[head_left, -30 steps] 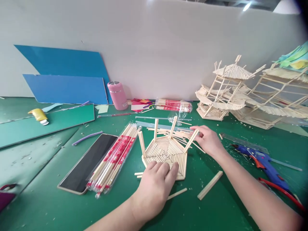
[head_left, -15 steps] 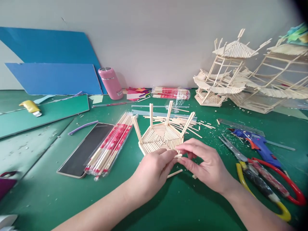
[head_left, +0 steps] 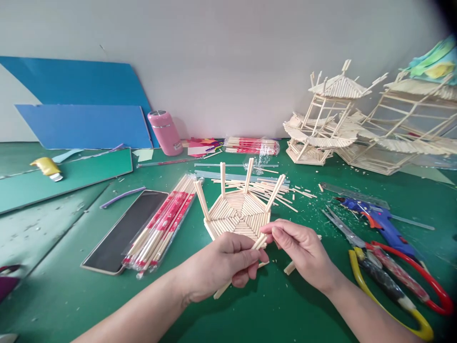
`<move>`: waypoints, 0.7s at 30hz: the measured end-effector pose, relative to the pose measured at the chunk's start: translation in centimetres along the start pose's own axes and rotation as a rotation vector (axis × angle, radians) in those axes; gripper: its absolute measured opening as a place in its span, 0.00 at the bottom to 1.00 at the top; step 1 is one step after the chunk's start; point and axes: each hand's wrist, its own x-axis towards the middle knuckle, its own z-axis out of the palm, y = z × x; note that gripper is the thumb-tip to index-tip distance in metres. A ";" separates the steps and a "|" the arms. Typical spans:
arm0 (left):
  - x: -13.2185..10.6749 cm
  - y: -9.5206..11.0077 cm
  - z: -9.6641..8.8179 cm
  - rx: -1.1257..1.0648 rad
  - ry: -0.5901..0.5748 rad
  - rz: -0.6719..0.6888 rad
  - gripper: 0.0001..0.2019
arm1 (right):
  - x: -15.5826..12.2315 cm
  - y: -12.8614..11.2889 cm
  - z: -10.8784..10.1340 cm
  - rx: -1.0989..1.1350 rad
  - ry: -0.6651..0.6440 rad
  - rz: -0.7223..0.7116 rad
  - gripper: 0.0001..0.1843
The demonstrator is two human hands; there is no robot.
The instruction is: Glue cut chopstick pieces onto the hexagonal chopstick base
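Observation:
My left hand (head_left: 232, 257) is closed round a small bundle of thin wooden sticks (head_left: 260, 242), whose other end pokes out below the palm. At the upper end of those sticks, the fingertips of my right hand (head_left: 298, 250) pinch together. Just beyond both hands lies a flat polygonal base (head_left: 228, 214) made of sticks in a web-like pattern. Several upright stick posts (head_left: 249, 176) rise from its far and side corners; its near edge is partly hidden by my hands. Beneath my right hand, a short stick piece (head_left: 290, 268) rests on the green table.
Scissors (head_left: 348, 231) with red and yellow handles and a blue glue gun (head_left: 382, 221) lie at right. Stick pavilion models (head_left: 332, 119) stand behind. Packaged sticks (head_left: 164, 224), a phone (head_left: 124, 233) and a pink bottle (head_left: 165, 133) are leftward. Loose sticks (head_left: 267, 188) lie behind the base.
My left hand has turned, exposing the stick bundle between its thumb and fingers. My right hand has shifted slightly, still at the sticks' upper end. The camera view has tilted a little upward.

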 end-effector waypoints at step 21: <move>-0.9 1.4 -0.1 0.284 0.056 0.088 0.16 | -0.1 -0.4 -0.3 -0.298 0.018 0.071 0.16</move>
